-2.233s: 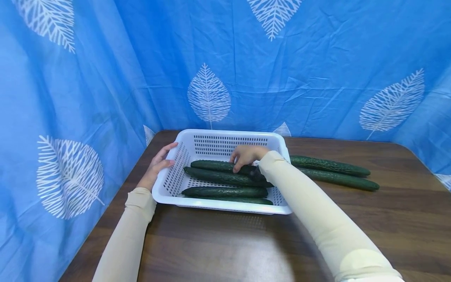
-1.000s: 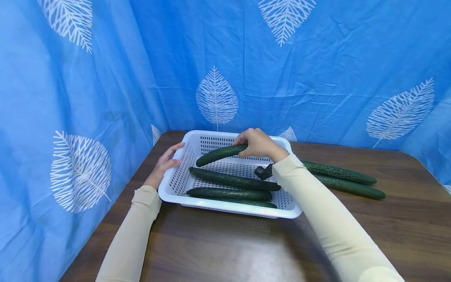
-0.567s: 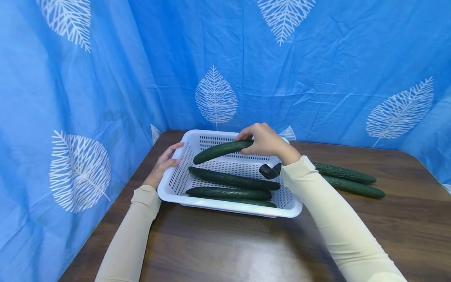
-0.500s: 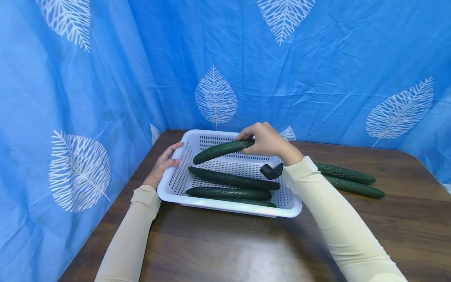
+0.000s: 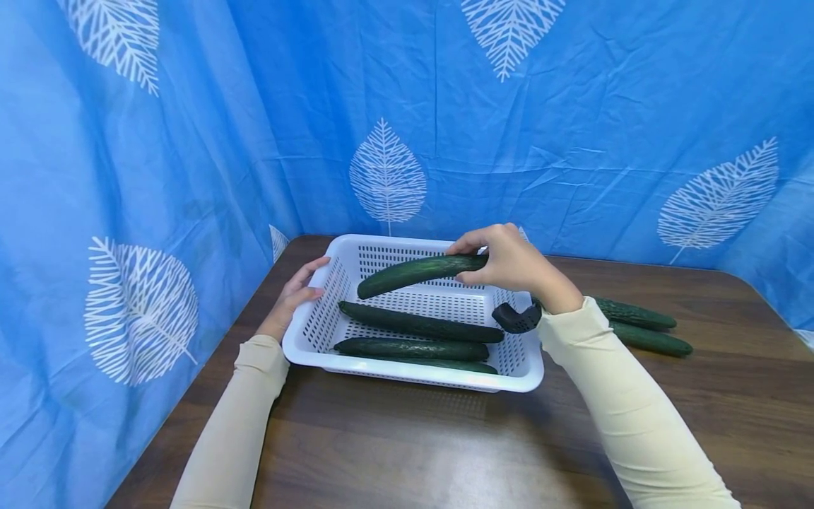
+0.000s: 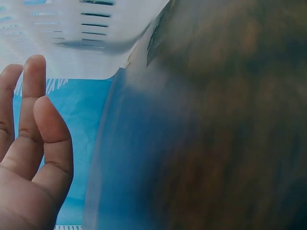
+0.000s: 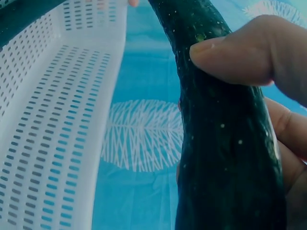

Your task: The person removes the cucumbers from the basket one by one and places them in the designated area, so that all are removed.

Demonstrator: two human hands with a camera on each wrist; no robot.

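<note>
Right hand (image 5: 511, 260) raised over basket (image 5: 318, 331), fingers pinching cucumber (image 5: 420, 270); left hand (image 5: 294, 295) fingers relaxed on rim.

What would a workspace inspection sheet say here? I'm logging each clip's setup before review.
Surface: brown wooden table.
Job's things: white basket with three cucumbers inside; lifted cucumber above it; two cucumbers on table to the right.
Clutter: nothing seen.
Grippers: right hand grips the lifted cucumber; left hand rests on the basket's left rim, fingers straight.
Cables: nothing seen.
Surroundings: blue leaf-print curtain on the back and sides.
</note>
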